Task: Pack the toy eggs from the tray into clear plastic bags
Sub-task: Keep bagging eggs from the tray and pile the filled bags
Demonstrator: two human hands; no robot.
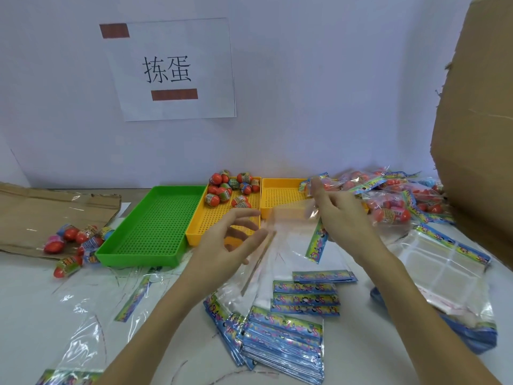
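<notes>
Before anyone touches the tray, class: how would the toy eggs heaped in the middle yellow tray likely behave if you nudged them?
The toy eggs are rounded, so they would probably roll. They look glossy, perhaps slippery to pinch. The yellow tray has raised walls, which should likely keep most inside, though the top ones sit near rim height.

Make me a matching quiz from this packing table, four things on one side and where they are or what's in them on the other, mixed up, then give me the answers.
Things:
1. green tray
2. middle yellow tray
3. pile of packed bags
4. stack of flat empty bags

Descriptions:
A. near edge of the table, between the two forearms
B. holds loose toy eggs at its far end
C. holds no eggs
D. far right, beside the cardboard box

Pairs: 1-C, 2-B, 3-D, 4-A
</notes>
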